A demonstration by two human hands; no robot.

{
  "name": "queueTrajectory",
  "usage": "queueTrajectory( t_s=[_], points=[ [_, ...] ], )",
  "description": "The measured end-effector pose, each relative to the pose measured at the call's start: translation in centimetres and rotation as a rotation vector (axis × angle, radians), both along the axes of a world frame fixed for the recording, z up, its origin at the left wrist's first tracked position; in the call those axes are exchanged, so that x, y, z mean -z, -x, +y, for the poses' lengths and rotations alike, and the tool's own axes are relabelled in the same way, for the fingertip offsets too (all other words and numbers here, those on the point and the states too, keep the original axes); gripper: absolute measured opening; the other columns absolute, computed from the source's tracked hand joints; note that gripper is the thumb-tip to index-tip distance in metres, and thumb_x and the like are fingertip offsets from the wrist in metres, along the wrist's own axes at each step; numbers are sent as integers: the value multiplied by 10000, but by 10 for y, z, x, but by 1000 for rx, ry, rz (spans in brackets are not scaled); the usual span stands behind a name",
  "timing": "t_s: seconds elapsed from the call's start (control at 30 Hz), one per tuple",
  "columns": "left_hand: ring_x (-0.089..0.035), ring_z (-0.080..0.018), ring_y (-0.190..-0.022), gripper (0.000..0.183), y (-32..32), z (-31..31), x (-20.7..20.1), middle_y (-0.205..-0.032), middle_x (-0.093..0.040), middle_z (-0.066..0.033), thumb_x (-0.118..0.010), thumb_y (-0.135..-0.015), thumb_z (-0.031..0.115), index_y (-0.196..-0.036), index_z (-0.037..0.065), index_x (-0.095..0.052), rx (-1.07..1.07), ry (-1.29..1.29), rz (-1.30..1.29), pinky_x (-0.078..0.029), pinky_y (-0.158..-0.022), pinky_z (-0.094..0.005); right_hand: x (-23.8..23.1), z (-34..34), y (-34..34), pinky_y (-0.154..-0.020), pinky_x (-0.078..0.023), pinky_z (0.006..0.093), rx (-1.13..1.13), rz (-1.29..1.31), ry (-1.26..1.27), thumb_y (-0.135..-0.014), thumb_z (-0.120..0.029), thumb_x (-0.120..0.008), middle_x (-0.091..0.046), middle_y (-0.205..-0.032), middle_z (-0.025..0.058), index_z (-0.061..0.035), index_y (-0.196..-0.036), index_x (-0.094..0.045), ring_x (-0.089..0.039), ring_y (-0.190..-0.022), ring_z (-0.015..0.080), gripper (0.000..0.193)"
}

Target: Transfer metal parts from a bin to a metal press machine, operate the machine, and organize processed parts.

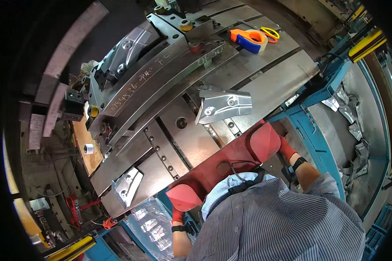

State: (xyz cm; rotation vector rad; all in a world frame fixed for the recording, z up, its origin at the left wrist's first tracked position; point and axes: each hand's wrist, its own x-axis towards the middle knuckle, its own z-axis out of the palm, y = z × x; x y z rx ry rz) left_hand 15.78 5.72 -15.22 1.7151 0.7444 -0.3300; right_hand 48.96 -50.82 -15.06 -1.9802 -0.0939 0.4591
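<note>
My left hand (177, 216), in a red glove, reaches under the left red guard (184, 198) of a red control box (213, 168). At the box's other end my right hand (286, 149), also red-gloved, goes in beside the right guard (265, 142). Both guards hide my fingers. Beyond the box, a shiny stamped metal part (227, 107) lies on the slotted steel table (196, 145). A smaller-looking stamped part (128, 186) rests near the table's left corner. Another metal part (127, 51) sits on the steel die (161, 71) at the back.
An orange and blue tape dispenser (250, 40) and yellow-handled scissors (271, 34) lie far right on the table. A tape roll (88, 148) is at left. Stamped parts (357, 150) fill part of the right bin. Plastic-wrapped pieces (154, 230) are lower left. Yellow-black bars (367, 46) flank the table.
</note>
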Motion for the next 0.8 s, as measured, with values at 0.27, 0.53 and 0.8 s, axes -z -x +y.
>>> queueTrajectory(
  t_s=[0.27,0.53,0.8],
  points=[
    [-565,-206,-1119,344,29,36,54,-1256,-584,-115,-513,-954,114,-1284,17,-508,-259,336,-143,-465,-945,-331,-20,11,-8,-970,-441,335,66,104,-66,-868,-164,-661,-618,-1252,116,-6,-1273,-559,-555,-1116,168,447],
    [-630,-331,-995,313,-30,0,-34,-1026,-657,-192,-583,-907,280,-1073,19,-631,178,-361,25,-504,-818,-396,-75,27,-10,-926,-463,328,166,312,-129,-859,-178,-679,-638,-1218,81,-20,-1270,-570,-582,-1074,170,454],
    [-635,-406,-843,387,-141,45,-253,-885,-664,-219,-615,-875,381,-953,3,-647,-37,-827,169,-480,-728,-467,-110,25,-84,-1037,-364,414,288,-447,424,-785,-191,-708,-548,-1263,179,-21,-1328,-489,-487,-1190,330,610]
  ],
)
